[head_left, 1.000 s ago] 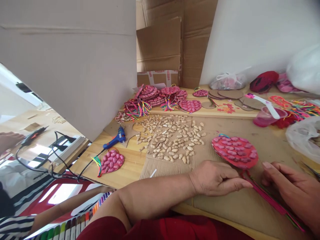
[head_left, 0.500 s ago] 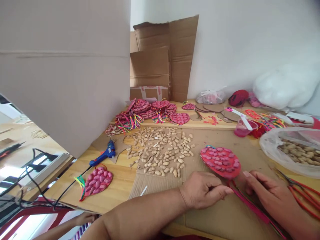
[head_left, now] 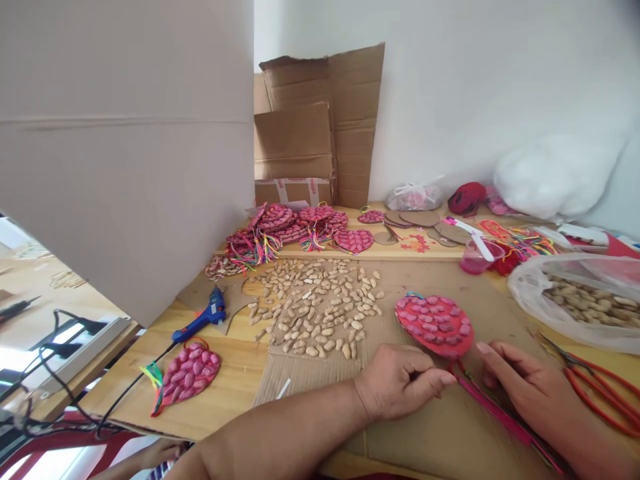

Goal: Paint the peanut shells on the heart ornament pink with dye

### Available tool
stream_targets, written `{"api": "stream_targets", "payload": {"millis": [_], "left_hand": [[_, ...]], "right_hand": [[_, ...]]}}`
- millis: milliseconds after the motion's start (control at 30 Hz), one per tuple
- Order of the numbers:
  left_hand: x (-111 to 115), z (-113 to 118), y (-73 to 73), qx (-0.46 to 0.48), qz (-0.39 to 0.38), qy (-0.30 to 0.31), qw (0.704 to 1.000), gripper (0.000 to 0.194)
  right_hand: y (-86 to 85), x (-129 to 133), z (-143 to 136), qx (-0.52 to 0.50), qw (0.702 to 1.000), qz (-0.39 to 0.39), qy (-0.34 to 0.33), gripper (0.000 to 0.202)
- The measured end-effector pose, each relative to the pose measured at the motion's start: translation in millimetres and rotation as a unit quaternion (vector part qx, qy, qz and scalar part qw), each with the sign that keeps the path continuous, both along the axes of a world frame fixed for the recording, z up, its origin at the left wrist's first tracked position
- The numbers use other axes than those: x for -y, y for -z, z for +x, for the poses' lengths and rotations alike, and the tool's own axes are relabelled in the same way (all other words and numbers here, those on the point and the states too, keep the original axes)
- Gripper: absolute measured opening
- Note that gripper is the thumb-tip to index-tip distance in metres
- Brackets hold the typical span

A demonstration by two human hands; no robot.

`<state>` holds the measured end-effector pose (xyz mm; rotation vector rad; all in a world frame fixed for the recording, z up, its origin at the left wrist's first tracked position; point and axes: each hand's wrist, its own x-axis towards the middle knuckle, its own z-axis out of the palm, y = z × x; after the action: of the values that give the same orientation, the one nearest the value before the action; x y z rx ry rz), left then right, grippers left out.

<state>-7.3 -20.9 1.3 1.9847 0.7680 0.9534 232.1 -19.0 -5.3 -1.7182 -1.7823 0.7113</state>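
Observation:
A pink disc (head_left: 434,325) covered in rows of pink-dyed peanuts lies flat on the cardboard, with a teal loop at its far edge. At its near edge, my left hand (head_left: 400,385) is closed, thumb and forefinger pinching the cords. Bright pink cords (head_left: 500,418) run from that edge toward the lower right. Beside them, my right hand (head_left: 525,383) has its thumb stretched forward and its other fingers curled; what lies between them is hidden. Orange-handled scissors (head_left: 595,393) lie right of my right hand.
Loose peanuts (head_left: 325,320) spread over the cardboard. A bag of peanuts (head_left: 590,303) stands at right. On the left are a blue glue gun (head_left: 203,317) with its cable and a tasselled peanut ornament (head_left: 191,373). Finished ornaments (head_left: 280,227) pile up behind. Another person's hand (head_left: 163,452) shows at lower left.
The view has shifted slightly, so things on the table appear a little further left and lower. Both hands keep nearly the same pose at the disc's near edge.

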Motion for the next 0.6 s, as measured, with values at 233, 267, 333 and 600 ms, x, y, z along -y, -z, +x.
{"api": "stream_targets", "payload": {"millis": [233,267,333,600], "left_hand": [[3.0,0.2,-0.6,0.006,-0.011,-0.017,1.0,0.043],[2.9,0.1,-0.7,0.002,-0.012,-0.019,1.0,0.043],[2.4,-0.3,-0.6,-0.006,-0.013,-0.022,1.0,0.044],[0.9,-1.7,-1.2,-0.036,-0.035,-0.042,0.998,0.045]], "right_hand": [[-14.2,10.8,-17.6,-0.078,0.994,0.06,0.038,0.048],[-14.7,12.2,-17.2,-0.083,0.993,0.071,0.042,0.048],[-14.4,14.6,-10.4,-0.093,0.988,0.103,0.069,0.048],[-41.8,15.0,122.1,0.072,0.938,0.17,0.295,0.039]]}}
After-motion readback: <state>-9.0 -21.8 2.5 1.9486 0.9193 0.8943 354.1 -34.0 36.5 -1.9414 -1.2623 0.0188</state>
